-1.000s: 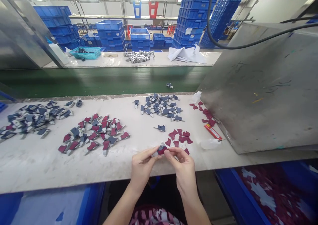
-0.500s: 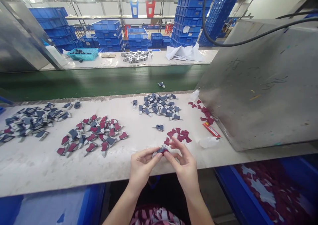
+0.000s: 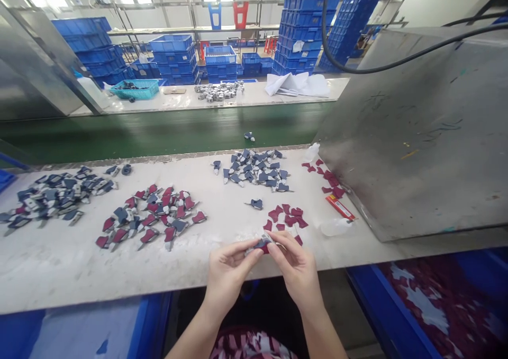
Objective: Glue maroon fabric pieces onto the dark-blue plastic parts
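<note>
Between my hands is a small dark-blue and grey plastic part point(image 3: 263, 241), with a maroon piece point(image 3: 265, 249) showing on its near side. My left hand point(image 3: 228, 266) pinches its left end between thumb and fingers. My right hand point(image 3: 296, 264) grips the right end, thumb against the maroon piece. Just beyond the fingers lie loose maroon pieces point(image 3: 291, 220). A single blue-grey part point(image 3: 256, 204) rests beyond them, short of a pile of similar parts point(image 3: 257, 168). To the left is a group of maroon-faced parts point(image 3: 148, 220).
Further left is another blue-grey pile point(image 3: 55, 195). A green conveyor belt point(image 3: 178, 131) crosses behind, carrying one part point(image 3: 249, 136). At right stand a metal box point(image 3: 420, 137), a red-and-yellow packet point(image 3: 339, 207) and more maroon pieces point(image 3: 331, 181). A blue bin point(image 3: 381, 295) sits below right.
My right index finger has come down onto the part, closing the grip. The part on the conveyor has shifted left. The maroon piece now shows more clearly.
</note>
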Demonstrator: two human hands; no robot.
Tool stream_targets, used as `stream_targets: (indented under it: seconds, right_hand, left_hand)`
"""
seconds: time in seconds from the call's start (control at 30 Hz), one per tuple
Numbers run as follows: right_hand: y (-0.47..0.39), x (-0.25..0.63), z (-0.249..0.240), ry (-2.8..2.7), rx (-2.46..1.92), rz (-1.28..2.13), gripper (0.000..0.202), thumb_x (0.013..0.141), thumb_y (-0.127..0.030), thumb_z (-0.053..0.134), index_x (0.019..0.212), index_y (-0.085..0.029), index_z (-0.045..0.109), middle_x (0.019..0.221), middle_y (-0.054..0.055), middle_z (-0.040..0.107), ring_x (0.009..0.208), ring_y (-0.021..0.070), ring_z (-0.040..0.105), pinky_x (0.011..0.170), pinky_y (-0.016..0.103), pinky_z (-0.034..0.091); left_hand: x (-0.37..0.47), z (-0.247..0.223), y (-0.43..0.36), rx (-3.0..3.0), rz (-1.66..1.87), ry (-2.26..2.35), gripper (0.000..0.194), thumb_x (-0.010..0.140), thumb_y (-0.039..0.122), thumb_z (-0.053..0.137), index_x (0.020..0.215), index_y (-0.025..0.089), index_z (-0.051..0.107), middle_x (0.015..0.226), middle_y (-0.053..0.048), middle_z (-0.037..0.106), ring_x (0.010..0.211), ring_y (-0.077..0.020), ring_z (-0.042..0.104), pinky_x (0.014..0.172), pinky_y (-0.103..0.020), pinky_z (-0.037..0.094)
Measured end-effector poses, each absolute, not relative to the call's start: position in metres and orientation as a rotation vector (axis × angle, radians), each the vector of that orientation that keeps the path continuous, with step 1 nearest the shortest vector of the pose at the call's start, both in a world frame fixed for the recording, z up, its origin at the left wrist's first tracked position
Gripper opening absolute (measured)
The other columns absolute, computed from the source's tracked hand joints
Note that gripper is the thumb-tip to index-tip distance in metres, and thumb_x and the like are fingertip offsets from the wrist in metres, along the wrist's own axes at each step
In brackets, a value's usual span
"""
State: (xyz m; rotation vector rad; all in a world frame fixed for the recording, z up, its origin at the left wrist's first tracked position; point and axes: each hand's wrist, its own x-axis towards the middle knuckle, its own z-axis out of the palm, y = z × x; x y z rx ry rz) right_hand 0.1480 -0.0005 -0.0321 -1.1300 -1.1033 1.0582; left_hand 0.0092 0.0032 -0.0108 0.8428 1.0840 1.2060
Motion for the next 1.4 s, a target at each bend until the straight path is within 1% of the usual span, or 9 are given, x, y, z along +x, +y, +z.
stream_targets:
  seconds: [0.17,0.4,0.63,0.77,1.07,1.13,1.23,1.3,1.4]
  right_hand:
    - [0.000,0.147,-0.035,-1.145,-1.156,1.059,0.026,0.089,-0.040,0.068,0.110,-0.025,0.076,0.107,0.008,0.072,0.099,0.0220,0.070,0.085,0.032,0.061]
    - [0.019,0.129,-0.051,-1.063,-1.205,1.073,0.032,0.088,-0.050,0.066,0.100,-0.022,0.073,0.097,0.008,0.074,0.089,0.0217,0.071,0.078,0.032,0.061]
    - [0.039,0.124,-0.061,-0.937,-1.198,1.220,0.043,0.074,-0.058,0.076,0.096,-0.021,0.076,0.094,0.008,0.077,0.089,0.0250,0.072,0.083,0.039,0.059]
    - [0.040,0.125,-0.052,-0.959,-1.187,1.212,0.037,0.079,-0.054,0.072,0.096,-0.022,0.077,0.093,0.006,0.076,0.092,0.0240,0.070,0.084,0.037,0.057]
    - [0.041,0.120,-0.045,-1.142,-1.180,0.915,0.028,0.095,-0.045,0.056,0.093,-0.021,0.071,0.088,0.005,0.069,0.083,0.0191,0.067,0.074,0.031,0.056]
    - [0.040,0.130,-0.045,-1.318,-1.175,0.835,0.029,0.097,-0.044,0.055,0.107,-0.023,0.070,0.101,0.007,0.069,0.093,0.0215,0.067,0.079,0.034,0.057]
    - [0.038,0.148,-0.043,-1.666,-1.067,0.453,0.039,0.089,-0.044,0.068,0.124,-0.026,0.065,0.122,0.010,0.064,0.115,0.0275,0.059,0.092,0.043,0.054]
    - [0.038,0.158,-0.041,-1.824,-0.955,0.202,0.036,0.086,-0.034,0.075,0.120,-0.028,0.066,0.117,0.008,0.067,0.119,0.0285,0.055,0.097,0.046,0.051]
    - [0.038,0.166,-0.037,-1.932,-0.861,0.087,0.027,0.089,-0.016,0.067,0.110,-0.031,0.070,0.099,0.004,0.072,0.116,0.0264,0.053,0.096,0.044,0.049]
  left_hand:
    - [0.012,-0.023,0.000,1.067,1.337,1.140,0.017,0.079,0.024,0.079,0.095,0.020,0.082,0.096,-0.007,0.081,0.088,-0.0256,0.078,0.083,-0.031,0.066]
    - [0.017,-0.043,0.004,1.694,1.627,1.356,0.024,0.087,0.010,0.066,0.106,0.017,0.078,0.102,-0.009,0.079,0.091,-0.0213,0.077,0.082,-0.029,0.065]
    - [0.001,-0.050,0.021,1.569,1.471,1.321,0.023,0.087,0.017,0.069,0.108,0.017,0.076,0.101,-0.007,0.079,0.086,-0.0191,0.077,0.076,-0.026,0.066]
    - [-0.005,-0.047,0.024,1.533,1.439,1.302,0.021,0.087,0.020,0.070,0.107,0.017,0.078,0.099,-0.006,0.080,0.085,-0.0193,0.078,0.075,-0.025,0.066]
    - [-0.005,-0.040,0.030,1.799,1.487,1.255,0.023,0.090,0.019,0.067,0.110,0.018,0.077,0.101,-0.008,0.080,0.085,-0.0208,0.077,0.075,-0.028,0.065]
    - [-0.009,-0.036,0.031,1.722,1.418,1.265,0.023,0.091,0.021,0.066,0.111,0.016,0.076,0.092,-0.007,0.080,0.077,-0.0199,0.077,0.070,-0.026,0.065]
    - [-0.015,-0.025,0.029,1.558,1.239,1.232,0.026,0.090,0.024,0.066,0.113,0.015,0.075,0.082,-0.006,0.080,0.069,-0.0195,0.077,0.064,-0.025,0.064]
    - [-0.019,-0.018,0.025,1.466,1.146,1.167,0.027,0.090,0.026,0.067,0.112,0.015,0.076,0.090,-0.007,0.081,0.077,-0.0218,0.079,0.070,-0.026,0.065]
    - [-0.022,-0.008,0.020,1.360,1.057,1.074,0.027,0.089,0.030,0.067,0.112,0.018,0.077,0.102,-0.007,0.080,0.090,-0.0249,0.078,0.082,-0.031,0.065]
